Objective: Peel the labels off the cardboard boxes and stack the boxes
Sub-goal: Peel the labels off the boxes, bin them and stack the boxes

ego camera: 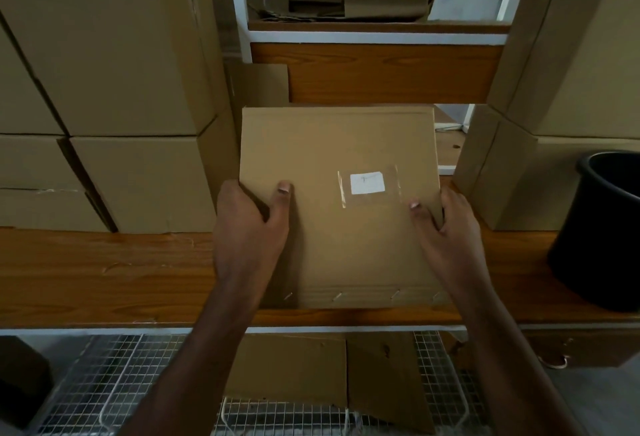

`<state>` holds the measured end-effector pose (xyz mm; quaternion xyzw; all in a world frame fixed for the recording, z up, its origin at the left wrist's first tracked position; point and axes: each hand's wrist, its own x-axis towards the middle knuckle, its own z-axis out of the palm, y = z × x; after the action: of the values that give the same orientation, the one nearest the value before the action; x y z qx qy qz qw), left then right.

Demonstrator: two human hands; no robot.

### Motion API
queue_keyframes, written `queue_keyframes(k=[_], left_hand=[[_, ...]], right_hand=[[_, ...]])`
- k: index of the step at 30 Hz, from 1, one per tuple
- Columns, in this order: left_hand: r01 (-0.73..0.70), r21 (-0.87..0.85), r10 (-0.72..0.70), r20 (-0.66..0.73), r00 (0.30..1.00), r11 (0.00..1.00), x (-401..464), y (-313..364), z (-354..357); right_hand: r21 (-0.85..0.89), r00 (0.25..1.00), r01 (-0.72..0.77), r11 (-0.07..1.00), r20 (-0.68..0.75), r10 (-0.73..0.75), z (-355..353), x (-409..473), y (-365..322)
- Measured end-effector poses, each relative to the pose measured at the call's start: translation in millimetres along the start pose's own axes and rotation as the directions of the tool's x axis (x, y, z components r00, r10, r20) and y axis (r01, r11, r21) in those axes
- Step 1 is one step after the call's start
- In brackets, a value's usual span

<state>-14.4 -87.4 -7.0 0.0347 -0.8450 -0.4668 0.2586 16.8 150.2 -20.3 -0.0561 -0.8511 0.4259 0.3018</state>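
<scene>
Both forearms reach forward from the bottom of the view, over a wire mesh shelf (114, 376) where some loose cardboard pieces (332, 373) lie. The left hand (251, 227) grips the left edge of a flat cardboard box (332, 144): its thumb lies on top of the cardboard and the other fingers are curled under the edge, so they are hidden. The right hand (450, 227) holds the right edge in the same way, with the thumb pressed on the top face and the fingers wrapped around the side.

Between the two thumbs, nearer to the right one, a small white label (367, 183) sits on the top face under a piece of clear tape (370, 186). The right thumb tip is just beside the lower right corner of the tape. The label is not peeled off yet.

The box is over a brown wooden table (104, 272), near its front edge; whether it rests on the wood or is lifted a little, I cannot tell. To the left, large closed boxes (121, 106) stand stacked on the table. To the right stand more stacked boxes (561, 106), and in front of them a black bucket (602, 227). Behind, a white metal rack (239, 12) carries wooden shelves with folded cardboard on them.
</scene>
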Motion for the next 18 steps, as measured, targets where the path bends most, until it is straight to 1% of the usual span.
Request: queue_keyframes(k=[2,6,10,12,13,15,16,18], left_hand=[[-0.005,0.029,0.005,0.009,1.0,1.0,1,2,2],[-0.061,0.089,0.06,0.011,0.998,0.994,2,4,4],[-0.07,0.07,0.068,0.029,0.997,0.995,6,5,4],[-0.071,0.071,0.069,0.026,0.997,0.995,7,5,4],[-0.07,0.073,0.069,0.022,0.997,0.995,7,5,4],[-0.067,0.066,0.066,0.017,0.998,0.996,7,5,5],[-0.068,0.06,0.067,0.017,0.998,0.996,7,5,5],[-0.067,0.048,0.066,0.02,0.998,0.997,7,4,5]], right_hand=[[-0.005,1.0,0.009,1.0,-0.006,-0.009,2,3,-1],[-0.038,1.0,0.023,0.999,-0.02,-0.023,7,9,3],[-0.051,1.0,-0.008,0.999,-0.005,0.008,9,11,5],[-0.046,0.999,-0.029,0.999,-0.033,0.027,9,10,0],[-0.07,0.996,-0.007,0.998,-0.084,0.002,9,8,-3],[-0.196,0.97,0.105,0.975,-0.194,-0.143,10,7,-14],[-0.26,0.949,0.169,0.951,-0.217,-0.229,11,6,-20],[-0.362,0.923,0.255,0.897,-0.186,-0.338,16,10,-32]])
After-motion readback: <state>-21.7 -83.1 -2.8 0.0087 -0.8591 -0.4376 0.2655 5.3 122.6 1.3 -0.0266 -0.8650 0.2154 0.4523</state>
